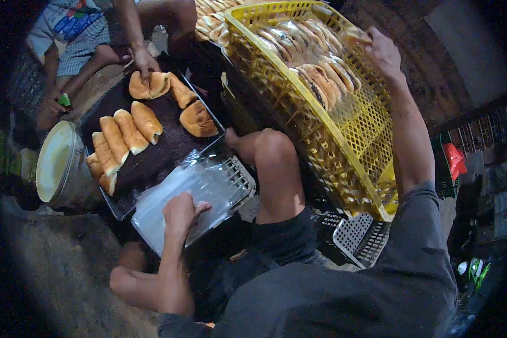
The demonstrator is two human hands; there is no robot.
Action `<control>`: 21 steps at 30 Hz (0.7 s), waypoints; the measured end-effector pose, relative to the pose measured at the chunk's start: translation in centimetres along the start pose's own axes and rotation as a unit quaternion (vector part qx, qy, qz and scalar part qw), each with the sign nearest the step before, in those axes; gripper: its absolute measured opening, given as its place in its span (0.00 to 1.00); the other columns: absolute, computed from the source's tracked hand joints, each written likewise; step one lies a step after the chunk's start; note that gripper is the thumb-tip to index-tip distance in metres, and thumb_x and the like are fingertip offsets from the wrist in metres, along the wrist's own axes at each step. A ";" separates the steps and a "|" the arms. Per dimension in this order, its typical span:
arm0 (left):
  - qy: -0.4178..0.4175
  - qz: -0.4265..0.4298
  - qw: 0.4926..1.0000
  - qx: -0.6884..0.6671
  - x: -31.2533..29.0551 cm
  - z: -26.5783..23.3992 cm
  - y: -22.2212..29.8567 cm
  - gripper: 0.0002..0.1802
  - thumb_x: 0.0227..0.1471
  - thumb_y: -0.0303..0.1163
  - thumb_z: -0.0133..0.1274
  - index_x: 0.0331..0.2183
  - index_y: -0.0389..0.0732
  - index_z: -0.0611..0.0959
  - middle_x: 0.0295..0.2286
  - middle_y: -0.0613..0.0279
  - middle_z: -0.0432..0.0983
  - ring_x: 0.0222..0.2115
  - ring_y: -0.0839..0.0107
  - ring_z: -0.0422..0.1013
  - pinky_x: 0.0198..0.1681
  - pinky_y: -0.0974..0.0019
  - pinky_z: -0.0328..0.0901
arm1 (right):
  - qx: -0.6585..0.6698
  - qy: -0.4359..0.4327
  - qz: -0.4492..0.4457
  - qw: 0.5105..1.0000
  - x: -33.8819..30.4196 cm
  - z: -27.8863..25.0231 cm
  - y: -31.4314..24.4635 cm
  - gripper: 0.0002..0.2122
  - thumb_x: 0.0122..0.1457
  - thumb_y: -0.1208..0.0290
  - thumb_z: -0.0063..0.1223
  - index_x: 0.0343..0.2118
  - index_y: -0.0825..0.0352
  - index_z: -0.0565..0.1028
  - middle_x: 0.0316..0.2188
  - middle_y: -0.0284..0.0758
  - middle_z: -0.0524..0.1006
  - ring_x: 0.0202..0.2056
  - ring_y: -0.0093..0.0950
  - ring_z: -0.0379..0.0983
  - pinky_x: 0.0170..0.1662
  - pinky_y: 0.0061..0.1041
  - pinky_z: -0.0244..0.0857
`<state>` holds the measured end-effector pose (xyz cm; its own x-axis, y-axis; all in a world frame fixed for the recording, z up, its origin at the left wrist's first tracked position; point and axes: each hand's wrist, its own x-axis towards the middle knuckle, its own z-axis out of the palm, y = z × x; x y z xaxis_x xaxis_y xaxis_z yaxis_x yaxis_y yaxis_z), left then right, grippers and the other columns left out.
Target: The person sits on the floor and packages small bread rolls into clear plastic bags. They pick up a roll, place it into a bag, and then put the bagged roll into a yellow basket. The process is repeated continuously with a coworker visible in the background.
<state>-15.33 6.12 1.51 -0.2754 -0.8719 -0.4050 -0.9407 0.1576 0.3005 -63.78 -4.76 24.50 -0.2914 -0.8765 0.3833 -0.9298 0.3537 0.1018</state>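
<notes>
My left hand (180, 215) rests on a stack of clear plastic bags (152, 211), its thumb apart from the fingers. At the far right side of a yellow plastic crate (352, 149), my right hand (383, 53) is closed on a bagged bun (355, 37). Several bagged buns (318, 84) with dark filling stand in rows inside the crate. Left of the bags, long golden bread rolls (130, 132) lie on dark crumbs in a metal-edged tray (118, 211). A split bun (198, 119) sits at the tray's right corner.
Across the tray, a co-worker's hand (145, 61) holds a split bun (146, 85). A pale bucket (59, 160) stands left of the tray. White perforated baskets (360, 239) lie below the crate. More buns (208, 17) are stacked at the back. My bent knee (273, 149) separates tray and crate.
</notes>
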 end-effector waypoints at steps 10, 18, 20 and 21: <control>-0.042 -0.043 0.951 -0.303 -1.3 -0.8 -3.2 0.20 0.52 0.40 0.56 0.19 0.34 0.80 0.12 0.60 0.73 0.11 0.74 0.69 0.17 0.67 0.62 | 0.346 -0.227 -0.309 0.856 -3.2 -1.4 -19.0 0.21 0.52 0.60 0.57 0.43 0.72 0.72 0.34 0.43 0.78 0.37 0.35 0.74 0.41 0.32 0.68; 0.553 -0.015 0.718 -0.423 0.5 -2.3 -1.8 0.20 0.52 0.44 0.56 0.34 0.34 0.75 0.24 0.59 0.74 0.27 0.70 0.71 0.31 0.67 0.64 | 0.523 -0.154 -0.404 0.734 -17.2 1.2 -32.2 0.07 0.52 0.72 0.55 0.31 0.69 0.72 0.24 0.41 0.76 0.29 0.34 0.75 0.34 0.33 0.67; 0.598 -0.051 0.554 -0.577 0.8 -2.6 -4.3 0.26 0.51 0.44 0.57 0.44 0.35 0.70 0.29 0.59 0.74 0.31 0.69 0.70 0.35 0.68 0.64 | 0.612 -0.225 -0.306 0.694 -17.7 0.1 -31.6 0.08 0.55 0.70 0.54 0.31 0.71 0.73 0.26 0.44 0.76 0.31 0.36 0.75 0.35 0.35 0.67; 0.411 -0.052 0.457 -0.787 -0.7 -3.4 -5.1 0.37 0.49 0.44 0.60 0.51 0.34 0.62 0.32 0.57 0.73 0.32 0.69 0.69 0.38 0.69 0.63 | 0.673 -0.304 -0.239 0.630 -18.0 1.7 -30.9 0.10 0.56 0.68 0.54 0.32 0.71 0.74 0.26 0.42 0.76 0.31 0.32 0.74 0.37 0.30 0.67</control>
<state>-9.68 4.33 3.15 0.5302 -0.8186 -0.2209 0.5456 0.1300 0.8279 -30.15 -0.44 12.85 0.4424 -0.8860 0.1391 -0.1726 -0.2363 -0.9562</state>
